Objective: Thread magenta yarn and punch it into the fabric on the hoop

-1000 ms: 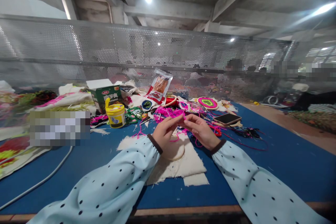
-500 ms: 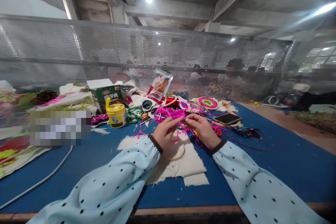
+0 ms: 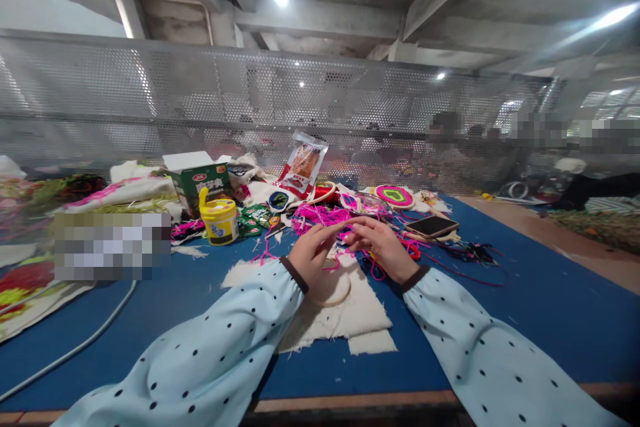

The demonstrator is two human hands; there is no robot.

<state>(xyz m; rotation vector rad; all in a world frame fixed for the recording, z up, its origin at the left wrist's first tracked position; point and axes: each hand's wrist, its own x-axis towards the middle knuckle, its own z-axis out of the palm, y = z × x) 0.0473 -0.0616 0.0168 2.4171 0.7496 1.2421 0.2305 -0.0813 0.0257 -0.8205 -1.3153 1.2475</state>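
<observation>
Both hands meet just above the middle of the frame. I see the left hand (image 3: 313,255) with thumb and forefinger pinched narrow on a strand of pink yarn (image 3: 334,260), and the right hand (image 3: 381,248) with its fingertips (image 3: 350,237) drawn together against the same strand — the two pinches nearly touch.

Below them, a wooden hoop (image 3: 331,285) lies on a frayed cream cloth (image 3: 357,317), which is spread on the blue table (image 3: 525,320); the left wrist covers part of the hoop.

Behind the hands, toward the upper middle, sits a tangle of pink yarn, with a yellow tub (image 3: 219,220) and a green box (image 3: 199,180) to its left, a red snack packet (image 3: 305,163) standing behind, and a phone (image 3: 433,225) to the right — all near, none touching the hands. A perforated metal screen (image 3: 150,100) closes off the back.

The strand is thin and bright pink, looping loosely from the fingers onto the cloth.
</observation>
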